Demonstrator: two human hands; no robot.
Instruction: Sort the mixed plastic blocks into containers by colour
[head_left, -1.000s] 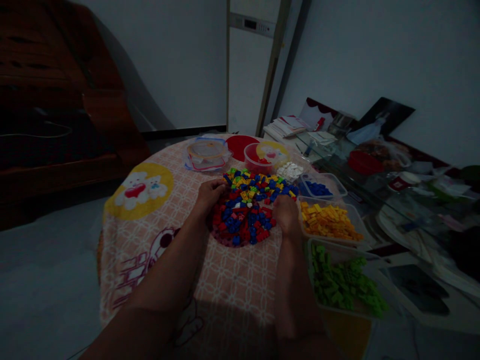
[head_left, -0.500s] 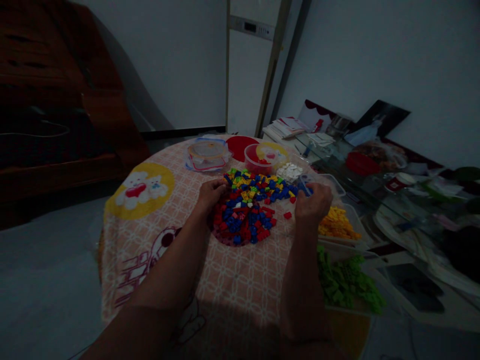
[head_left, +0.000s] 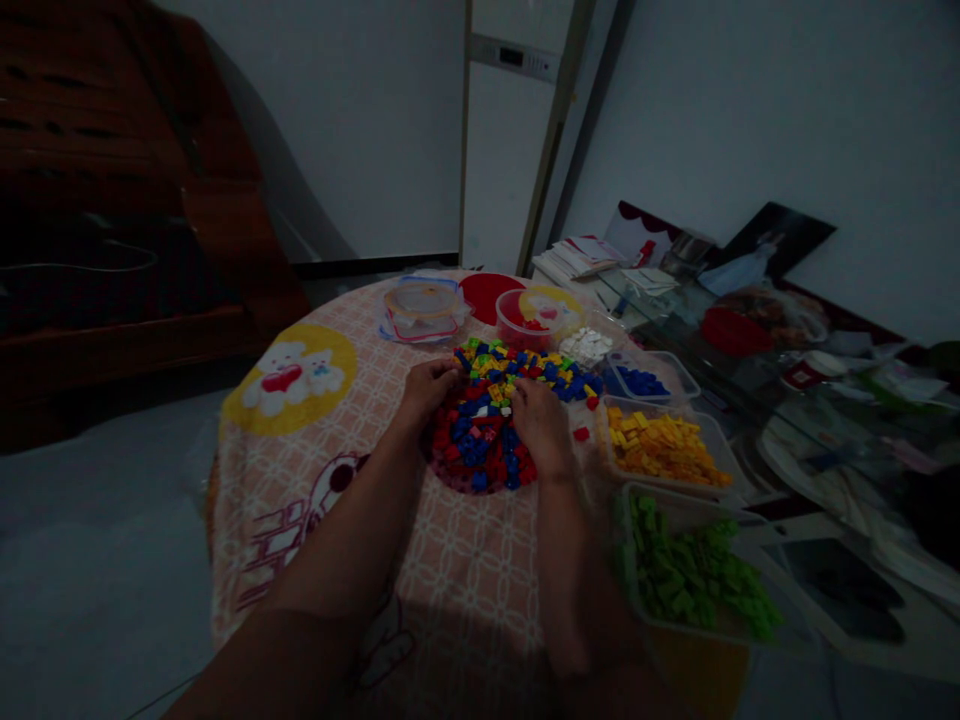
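A heap of small toy building bricks [head_left: 475,450] in red, blue, yellow and green lies mid-table. At the heap's left edge is my left hand [head_left: 430,388], its fingers bent and drawn together; whatever sits between the fingertips is hidden. My right hand [head_left: 536,420] reaches over the middle of the heap, fingers curled down and closed among the bricks. I cannot make out what its fingertips hold. To the right, clear tubs contain sorted bricks: blue bricks [head_left: 642,381], yellow bricks [head_left: 667,445] and green bricks [head_left: 694,570].
Behind the heap stand a round tub [head_left: 517,325] with red bricks, white bricks [head_left: 587,346] and a lidded clear container [head_left: 424,305]. Two stray red bricks lie right of the heap. A cluttered glass table [head_left: 675,335] adjoins at right; a wooden bench [head_left: 232,245] is at left.
My right hand has moved left from the blue-brick tub to the heap's middle. My left hand remains at the heap's left edge. The view has shifted slightly.
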